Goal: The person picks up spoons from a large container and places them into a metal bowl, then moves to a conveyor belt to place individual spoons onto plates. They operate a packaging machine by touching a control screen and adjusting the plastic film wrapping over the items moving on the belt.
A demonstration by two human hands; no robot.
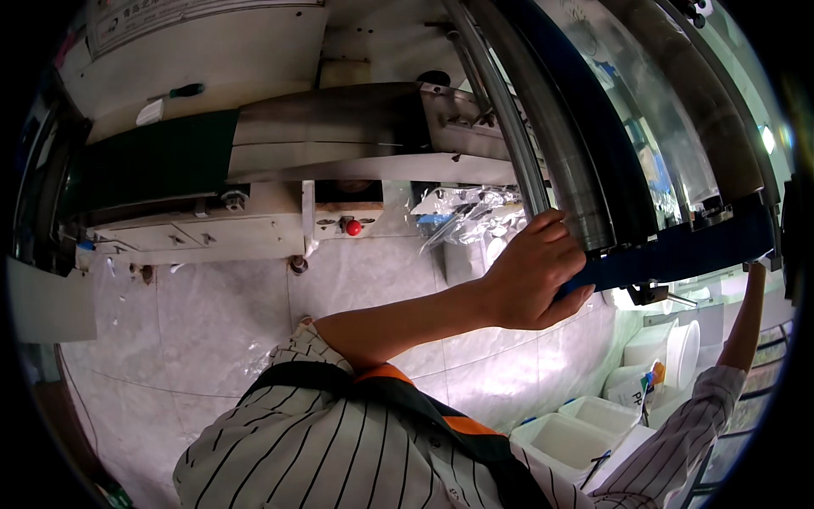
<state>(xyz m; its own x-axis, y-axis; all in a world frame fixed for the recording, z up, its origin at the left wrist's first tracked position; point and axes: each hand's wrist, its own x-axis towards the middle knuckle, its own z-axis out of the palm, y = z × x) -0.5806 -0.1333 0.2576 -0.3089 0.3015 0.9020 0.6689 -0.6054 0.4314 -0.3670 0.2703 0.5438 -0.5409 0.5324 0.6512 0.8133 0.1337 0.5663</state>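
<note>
My left hand (543, 270) is closed at the near left end of a blue machine side bar (678, 253). Its fingers curl over beside the lower end of a thin steel rod (513, 127), and the thumb lies under the bar. To the right of that rod runs a thicker grey metal roller (564, 144), then a dark blue roller (585, 93) and a sheet of clear film (670, 119). At the far right my right hand (755, 273) reaches up to the other end of the blue bar, which hides its fingers.
A long machine bed with a dark green belt (161, 157) stretches left, with a screwdriver (186, 90) behind it. Below sits a red emergency button (354, 227). Crumpled clear plastic (475, 210) lies beyond my left hand. White bins (560, 441) stand at lower right.
</note>
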